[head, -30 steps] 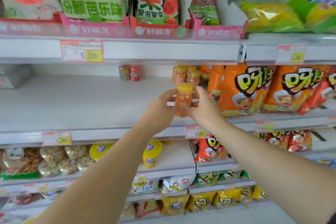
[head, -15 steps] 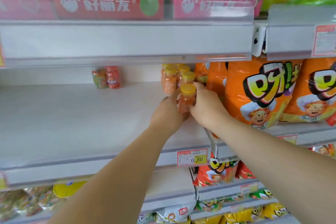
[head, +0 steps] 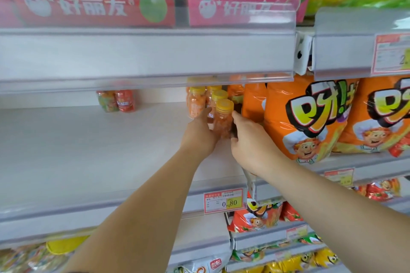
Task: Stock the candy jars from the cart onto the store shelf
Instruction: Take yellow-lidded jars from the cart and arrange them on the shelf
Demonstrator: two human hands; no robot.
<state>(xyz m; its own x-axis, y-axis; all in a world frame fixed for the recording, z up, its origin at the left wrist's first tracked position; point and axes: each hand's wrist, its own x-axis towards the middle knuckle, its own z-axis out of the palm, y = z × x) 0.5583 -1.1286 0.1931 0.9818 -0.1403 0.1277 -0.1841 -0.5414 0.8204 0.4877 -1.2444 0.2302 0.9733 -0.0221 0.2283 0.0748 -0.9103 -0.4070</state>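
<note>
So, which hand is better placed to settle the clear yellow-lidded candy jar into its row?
Probably left: the left hand cups the jar beside bare white shelf; the right hand is crowded by orange snack bags.

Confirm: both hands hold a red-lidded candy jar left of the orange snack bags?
No: the lid is yellow, not red, per the head view. The left hand and right hand do hold the candy jar left of the orange snack bags.
</note>
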